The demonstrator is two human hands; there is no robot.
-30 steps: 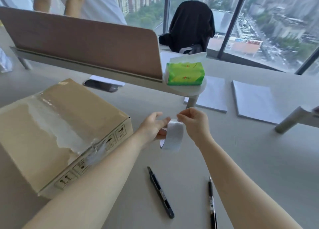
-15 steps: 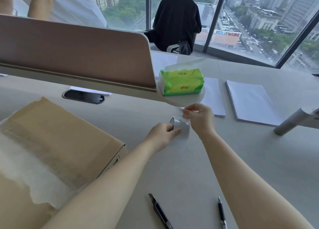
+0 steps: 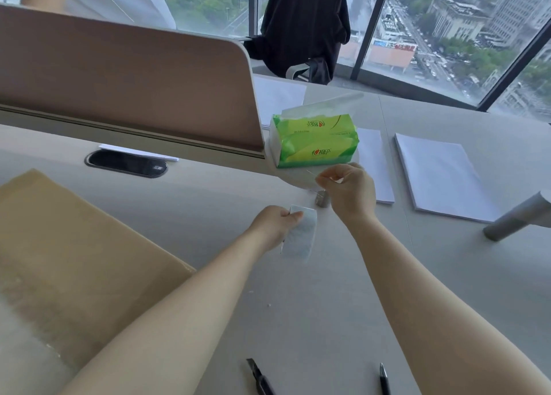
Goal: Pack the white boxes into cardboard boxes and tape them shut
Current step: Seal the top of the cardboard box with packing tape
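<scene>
A closed cardboard box (image 3: 74,245) fills the left foreground, with a wide strip of clear tape (image 3: 24,341) across its top. My left hand (image 3: 275,226) grips a roll of clear tape (image 3: 302,233) just above the desk, right of the box. My right hand (image 3: 350,190) is up and to the right of the roll, with thumb and finger pinched on the thin loose end of the tape. No white boxes are in sight.
A utility knife (image 3: 259,379) and a pen (image 3: 384,381) lie near the front edge. A green tissue pack (image 3: 314,141) sits beyond my hands, beside the brown divider (image 3: 125,84). Two paper stacks (image 3: 441,177) lie at right, next to a grey metal leg (image 3: 517,217).
My hands have drawn apart: the right one lifted the tape end up and right, and the left kept the roll lower. The view moved forward, so the box sits lower left.
</scene>
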